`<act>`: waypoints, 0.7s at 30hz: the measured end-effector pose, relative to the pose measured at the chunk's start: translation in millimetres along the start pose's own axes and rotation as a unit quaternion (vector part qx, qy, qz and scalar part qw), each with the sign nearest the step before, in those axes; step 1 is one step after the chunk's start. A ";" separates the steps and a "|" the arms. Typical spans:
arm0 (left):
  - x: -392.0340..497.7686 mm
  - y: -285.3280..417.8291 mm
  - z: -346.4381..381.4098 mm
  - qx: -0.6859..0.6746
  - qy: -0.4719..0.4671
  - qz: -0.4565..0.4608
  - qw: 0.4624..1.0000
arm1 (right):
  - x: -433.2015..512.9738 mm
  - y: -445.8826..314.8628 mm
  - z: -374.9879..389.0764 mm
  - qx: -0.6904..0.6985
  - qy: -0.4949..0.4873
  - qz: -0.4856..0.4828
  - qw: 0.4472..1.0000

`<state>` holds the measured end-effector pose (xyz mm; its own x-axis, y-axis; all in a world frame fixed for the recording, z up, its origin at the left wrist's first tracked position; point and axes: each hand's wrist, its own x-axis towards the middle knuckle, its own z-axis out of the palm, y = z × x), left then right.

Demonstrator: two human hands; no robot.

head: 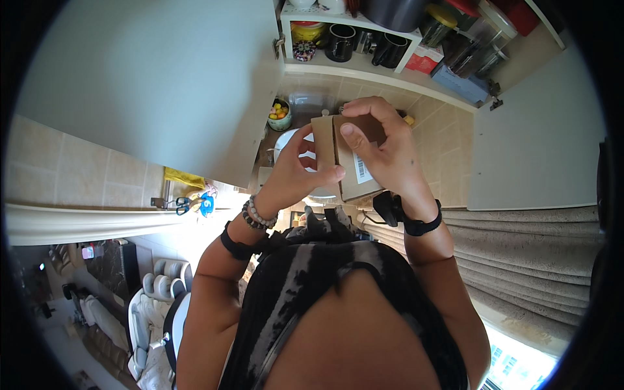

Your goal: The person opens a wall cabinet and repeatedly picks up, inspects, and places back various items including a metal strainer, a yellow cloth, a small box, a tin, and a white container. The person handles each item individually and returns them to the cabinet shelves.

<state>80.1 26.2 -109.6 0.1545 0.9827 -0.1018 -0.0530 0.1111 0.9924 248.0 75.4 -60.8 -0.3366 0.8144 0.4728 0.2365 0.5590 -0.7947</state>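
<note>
A small brown cardboard box (324, 146) with a white barcode label is held up in front of my chest, below the open wall cupboard. My left hand (297, 170) grips its left side, the thumb on the near edge and the fingers on the far part. Curved over the box's right side is my right hand (390, 146), its thumb and forefinger apart near the upper edge. Whether its other fingers touch the box is hidden. Beyond the box, a white round dish (282, 141) is partly covered by my left hand.
Black mugs (340, 43), jars (480, 41) and a blue box (458, 83) fill the cupboard shelf. Its left door (161, 83) and right door (536, 136) stand open on both sides. A bowl of small yellow and orange items (280, 117) stands behind. Scissors (183, 204) hang at left.
</note>
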 end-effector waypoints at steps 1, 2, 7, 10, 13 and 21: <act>-0.9 0.2 -1.5 -0.008 0.001 -0.014 1.000 | -0.8 2.1 1.5 0.046 0.005 0.009 0.999; -1.5 0.3 -3.0 0.006 -0.001 -0.012 1.000 | -1.4 3.8 2.0 0.053 -0.008 0.044 0.998; -2.5 -2.5 -8.1 0.028 0.005 0.013 0.999 | -0.6 6.6 0.3 0.007 -0.050 0.100 0.994; -0.2 -5.0 -15.1 -0.008 0.007 -0.016 1.000 | 6.4 8.0 -2.1 0.017 -0.069 0.031 0.997; -0.6 -6.7 -21.2 -0.009 0.015 -0.035 0.999 | 10.9 8.4 -14.2 0.218 -0.084 0.156 0.960; 2.3 -5.5 -22.4 -0.001 0.013 -0.006 1.000 | 10.4 10.0 -15.7 0.249 -0.074 0.141 0.955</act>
<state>58.7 31.2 -116.9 0.1286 0.9848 -0.1164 -0.0533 0.1240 0.9908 261.2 91.9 -57.9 -0.4574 0.8700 0.1842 -0.1137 0.1482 -0.9824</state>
